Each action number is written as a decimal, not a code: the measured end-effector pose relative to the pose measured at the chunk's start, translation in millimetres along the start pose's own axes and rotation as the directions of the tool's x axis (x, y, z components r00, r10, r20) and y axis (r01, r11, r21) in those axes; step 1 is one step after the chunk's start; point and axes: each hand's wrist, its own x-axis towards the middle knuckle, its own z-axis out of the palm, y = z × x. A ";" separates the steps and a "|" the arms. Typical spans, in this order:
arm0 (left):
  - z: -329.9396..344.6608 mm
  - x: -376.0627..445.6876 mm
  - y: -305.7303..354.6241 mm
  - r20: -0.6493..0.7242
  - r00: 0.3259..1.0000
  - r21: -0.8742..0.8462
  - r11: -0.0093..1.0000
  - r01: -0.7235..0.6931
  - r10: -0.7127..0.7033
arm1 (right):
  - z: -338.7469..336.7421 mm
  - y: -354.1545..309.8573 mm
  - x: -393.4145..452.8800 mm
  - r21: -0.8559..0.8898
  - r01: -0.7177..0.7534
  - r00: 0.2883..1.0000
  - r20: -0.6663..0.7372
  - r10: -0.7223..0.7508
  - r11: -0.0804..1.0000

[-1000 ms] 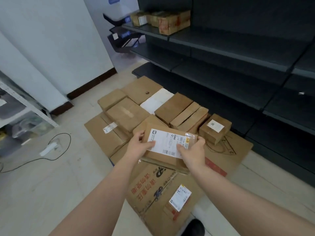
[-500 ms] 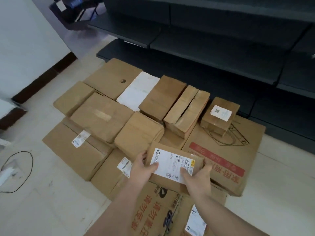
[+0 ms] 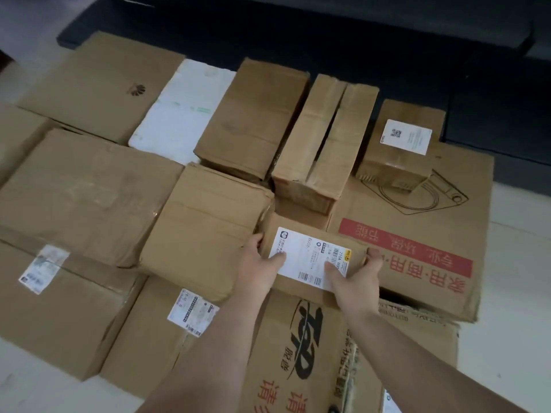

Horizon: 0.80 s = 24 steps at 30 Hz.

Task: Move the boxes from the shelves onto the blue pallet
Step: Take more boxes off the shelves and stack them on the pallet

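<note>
A small brown box with a white shipping label (image 3: 310, 254) is gripped at both ends, my left hand (image 3: 262, 263) on its left end and my right hand (image 3: 354, 277) on its right end. It sits low among a pile of cardboard boxes, between a rumpled brown box (image 3: 205, 231) on its left and a large flat carton with red print (image 3: 417, 234) on its right. The boxes cover the blue pallet, which is hidden. Dark shelves (image 3: 387, 31) run along the top, with no boxes on them in view.
More boxes crowd the pile: a white foam box (image 3: 185, 111), a split-top box (image 3: 325, 141), a small labelled box (image 3: 402, 144), a big carton with black and red print (image 3: 304, 353) under my arms. Pale floor (image 3: 512, 323) shows at right and bottom left.
I have leaned in and lowered the labelled box down and forward into the gap in the pile. Both hands keep their grip on it.
</note>
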 end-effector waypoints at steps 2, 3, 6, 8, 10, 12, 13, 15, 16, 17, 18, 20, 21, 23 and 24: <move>2.1 6.7 -13.7 0.011 1.000 0.038 0.999 0.007 -0.007 | 6.3 11.5 -1.3 -0.009 -0.043 0.999 0.001 0.043 0.999; 1.7 7.1 -20.3 0.014 1.000 0.056 0.998 0.016 -0.017 | 8.8 18.3 -4.0 -0.020 -0.058 0.998 -0.003 0.058 0.998; -4.5 1.2 -37.4 -0.009 0.998 0.068 0.996 0.057 -0.057 | 13.6 34.1 -16.4 -0.075 -0.081 0.997 -0.003 0.081 0.994; -9.3 -6.8 -45.3 -0.038 0.996 0.092 0.992 0.087 -0.084 | 17.2 38.9 -23.4 -0.101 -0.094 0.994 0.042 0.099 0.990; -10.0 -10.1 -53.7 -0.053 0.996 0.166 0.983 0.079 -0.071 | 23.0 40.9 -26.3 -0.129 -0.091 0.992 0.076 0.101 0.987; -5.8 -9.0 -62.3 -0.078 0.997 0.225 0.973 0.044 -0.027 | 30.2 44.4 -25.6 -0.178 -0.072 0.992 0.088 0.089 0.981; -3.3 -9.3 -64.0 -0.094 0.995 0.233 0.972 0.038 -0.016 | 33.3 45.9 -25.3 -0.193 -0.065 0.993 0.087 0.083 0.979; 0.7 -11.8 -65.4 -0.131 0.991 0.264 0.964 0.012 0.023 | 36.8 47.5 -26.1 -0.197 -0.063 0.994 0.071 0.078 0.978; 1.6 -14.5 -65.3 -0.152 0.986 0.288 0.958 -0.018 0.064 | 37.4 49.3 -26.0 -0.194 -0.061 0.995 0.062 0.075 0.979; 2.1 -17.1 -66.5 -0.186 0.975 0.312 0.948 -0.057 0.120 | 37.4 51.0 -26.0 -0.192 -0.066 0.995 0.056 0.078 0.979; 1.4 -21.0 -66.4 -0.235 0.956 0.334 0.938 -0.092 0.177 | 36.9 52.8 -26.1 -0.186 -0.074 0.995 0.056 0.086 0.980; -4.6 -29.3 -69.4 -0.384 0.899 0.315 0.945 -0.088 0.212 | 35.8 55.3 -26.4 -0.172 -0.097 0.992 0.062 0.109 0.980; -9.8 -31.4 -74.6 -0.478 0.866 0.239 0.970 -0.036 0.150 | 35.4 55.4 -27.2 -0.168 -0.100 0.991 0.067 0.113 0.981; -22.0 -28.1 -84.8 -0.546 0.822 -0.081 0.987 0.141 -0.162 | 35.1 54.4 -28.1 -0.167 -0.094 0.991 0.076 0.107 0.982; -27.0 -24.4 -88.7 -0.487 0.809 -0.257 0.939 0.229 -0.331 | 35.2 54.4 -28.4 -0.167 -0.093 0.991 0.083 0.108 0.982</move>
